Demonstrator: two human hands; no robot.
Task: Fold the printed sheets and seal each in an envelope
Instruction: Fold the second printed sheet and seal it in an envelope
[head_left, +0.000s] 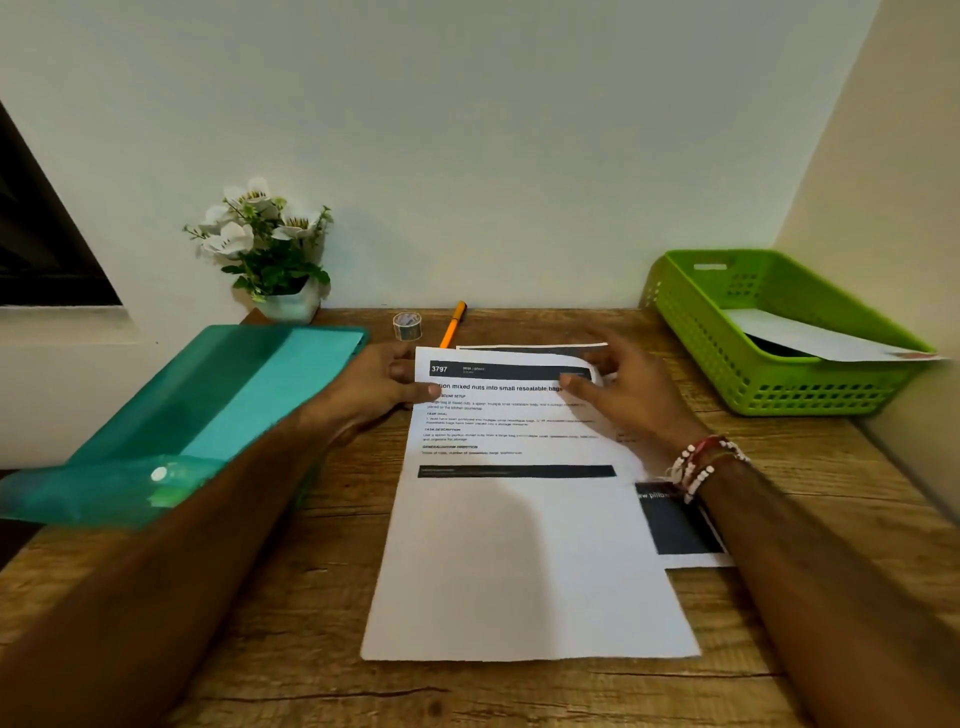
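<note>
A printed sheet (519, 545) lies flat on the wooden desk (311, 597), on top of other printed sheets (680, 525) that stick out at its right and far edges. My left hand (387, 379) pinches the top sheet's far left corner with the thumb on the paper. At the far right corner, my right hand (623, 387) pinches the edge, which curls up a little. A white envelope (826, 338) lies in the green basket (737, 374) at the right.
A teal plastic folder (208, 405) lies open at the left, partly under my left forearm. A small tape roll (407, 325), an orange pen (453, 325) and a pot of white flowers (270, 249) stand along the wall.
</note>
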